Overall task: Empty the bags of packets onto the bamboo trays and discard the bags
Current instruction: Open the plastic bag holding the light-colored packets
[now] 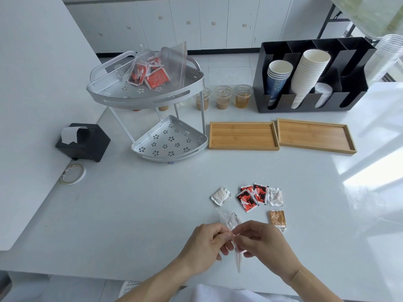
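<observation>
Clear plastic bag (231, 232), crumpled, sits low in the frame's centre, pinched between the left hand (205, 247) and right hand (261, 245); each grip is clamped on it. Just above, loose packets (250, 197) lie scattered on the white worktop (130, 214). Two bamboo trays (243, 135) lie side by side at centre right. Another bag of packets (152, 68) rests on the metal rack (148, 94), upper left.

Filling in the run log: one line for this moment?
both hands pinch clear bag | loose packets on table | bamboo trays bare | second bag on rack
</observation>
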